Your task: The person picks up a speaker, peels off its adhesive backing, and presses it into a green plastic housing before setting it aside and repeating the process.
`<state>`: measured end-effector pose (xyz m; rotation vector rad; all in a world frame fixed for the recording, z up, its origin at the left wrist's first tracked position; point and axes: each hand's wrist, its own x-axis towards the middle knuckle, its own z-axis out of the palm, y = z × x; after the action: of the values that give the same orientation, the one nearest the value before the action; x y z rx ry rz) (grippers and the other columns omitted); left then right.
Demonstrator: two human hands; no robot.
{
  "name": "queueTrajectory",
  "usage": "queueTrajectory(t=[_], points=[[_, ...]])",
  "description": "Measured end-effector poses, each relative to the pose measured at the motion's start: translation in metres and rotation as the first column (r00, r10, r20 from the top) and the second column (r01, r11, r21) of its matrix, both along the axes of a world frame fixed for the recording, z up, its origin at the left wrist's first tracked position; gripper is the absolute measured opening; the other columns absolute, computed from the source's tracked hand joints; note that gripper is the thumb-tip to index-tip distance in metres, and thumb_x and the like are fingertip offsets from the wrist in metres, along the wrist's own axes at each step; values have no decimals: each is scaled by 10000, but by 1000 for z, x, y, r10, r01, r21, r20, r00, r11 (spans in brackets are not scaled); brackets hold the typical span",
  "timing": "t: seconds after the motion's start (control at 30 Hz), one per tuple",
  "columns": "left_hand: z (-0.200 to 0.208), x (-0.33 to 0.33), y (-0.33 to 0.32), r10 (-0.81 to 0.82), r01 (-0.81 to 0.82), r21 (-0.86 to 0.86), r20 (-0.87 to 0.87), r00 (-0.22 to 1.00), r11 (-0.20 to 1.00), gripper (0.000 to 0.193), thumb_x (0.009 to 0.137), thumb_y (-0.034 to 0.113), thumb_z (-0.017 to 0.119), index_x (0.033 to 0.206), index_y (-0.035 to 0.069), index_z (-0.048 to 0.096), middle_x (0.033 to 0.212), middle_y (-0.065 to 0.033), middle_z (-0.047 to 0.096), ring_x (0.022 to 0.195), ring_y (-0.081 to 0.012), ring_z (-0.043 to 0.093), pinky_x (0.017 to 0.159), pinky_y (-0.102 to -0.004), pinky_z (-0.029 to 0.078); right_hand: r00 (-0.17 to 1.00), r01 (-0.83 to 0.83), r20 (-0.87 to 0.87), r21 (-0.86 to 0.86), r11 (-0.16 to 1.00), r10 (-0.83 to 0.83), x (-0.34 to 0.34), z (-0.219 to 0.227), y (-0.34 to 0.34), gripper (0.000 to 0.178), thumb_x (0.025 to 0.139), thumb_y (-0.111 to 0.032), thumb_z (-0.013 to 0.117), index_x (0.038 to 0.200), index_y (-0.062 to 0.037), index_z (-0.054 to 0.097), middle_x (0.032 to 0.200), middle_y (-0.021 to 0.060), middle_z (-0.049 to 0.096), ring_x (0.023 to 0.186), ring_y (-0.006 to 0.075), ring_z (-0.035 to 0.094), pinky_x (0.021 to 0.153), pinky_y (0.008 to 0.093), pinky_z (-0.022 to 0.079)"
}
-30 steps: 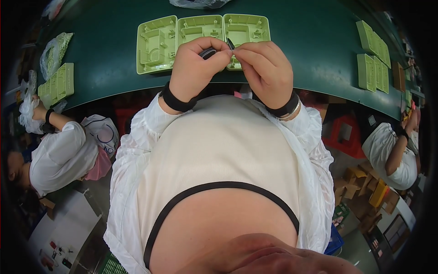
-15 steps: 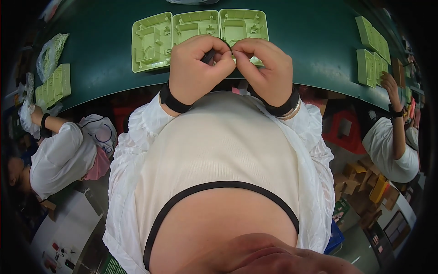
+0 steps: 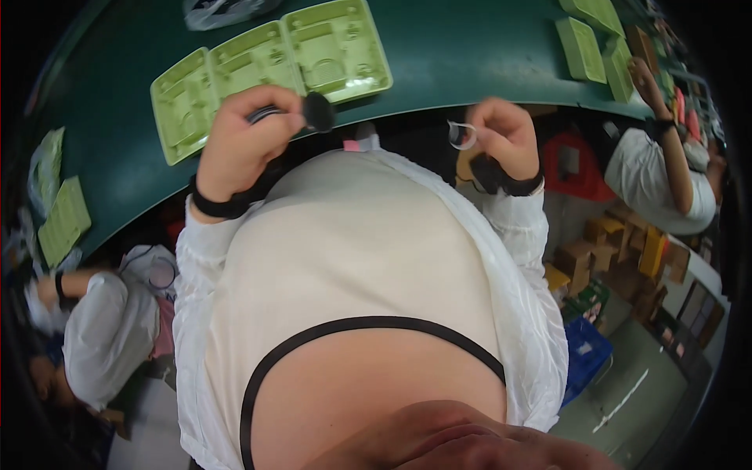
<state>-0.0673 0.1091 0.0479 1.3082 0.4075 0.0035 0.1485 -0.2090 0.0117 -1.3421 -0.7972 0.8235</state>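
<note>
My left hand (image 3: pixel 249 142) is closed around a small stack of dark pieces, with a black round disc (image 3: pixel 319 112) standing out past the fingertips. It hovers in front of three joined light-green plastic trays (image 3: pixel 207 92), which have moulded ribs and compartments. Well apart on the right, at the table's front edge, my right hand (image 3: pixel 507 139) pinches a thin curled piece of whitish film (image 3: pixel 462 135) with a dark middle. Both hands are slightly blurred, and the left palm hides the rest of the stack.
A dark green table (image 3: pixel 446 55) curves across the front, with a clear plastic bag (image 3: pixel 227 11) at its far side. More green trays (image 3: pixel 581 48) lie at the right beside a co-worker's hand (image 3: pixel 644 81). Another person works at left. Cardboard boxes (image 3: pixel 580 262) and a blue crate (image 3: pixel 586 356) stand lower right.
My hands, together over the trays before, have parted: the right moved right with the whitish film, the left moved left with the black disc now showing. The whole view has turned.
</note>
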Motion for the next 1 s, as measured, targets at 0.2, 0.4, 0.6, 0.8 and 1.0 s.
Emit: queueTrajectory(t=[0.2,0.4,0.6,0.8,1.0], points=[[-10,13,2,-43,43,-145,2,999,988,107,905,86,654,984,15,662,708,32,539,588,-36,431,527,-209,303,798,481,-35,-565,671,-602,54,-149,-140,248,920,-76,650,1136,44,673,871,49,701,752,103,622,651,243,473],[-8,22,-5,-66,62,-245,-9,998,968,104,921,96,638,991,19,638,712,32,517,574,-36,395,512,-201,288,889,434,184,-630,644,-420,69,-150,-129,255,948,-67,672,1178,43,680,970,66,722,846,113,657,735,255,515],[-12,31,-13,-150,151,-490,42,988,859,92,946,88,614,1005,19,626,745,32,518,578,-31,382,498,-185,280,905,67,425,-143,987,0,-1,10,-3,318,824,33,799,1117,8,676,1120,82,669,956,141,647,794,284,523],[-9,32,-17,-137,103,-589,-13,991,801,99,964,91,605,1019,14,633,799,20,546,591,-25,383,496,-181,290,574,-85,803,254,963,-161,-23,26,92,340,783,62,806,1090,-14,679,1106,116,671,940,195,658,761,298,529],[-10,25,-9,-156,134,-568,10,988,812,151,988,109,580,1088,8,628,1097,-67,709,602,-11,372,490,-165,305,756,-69,645,253,965,-115,-27,26,112,270,811,87,756,1056,-8,692,1053,116,694,877,193,659,757,285,528]])
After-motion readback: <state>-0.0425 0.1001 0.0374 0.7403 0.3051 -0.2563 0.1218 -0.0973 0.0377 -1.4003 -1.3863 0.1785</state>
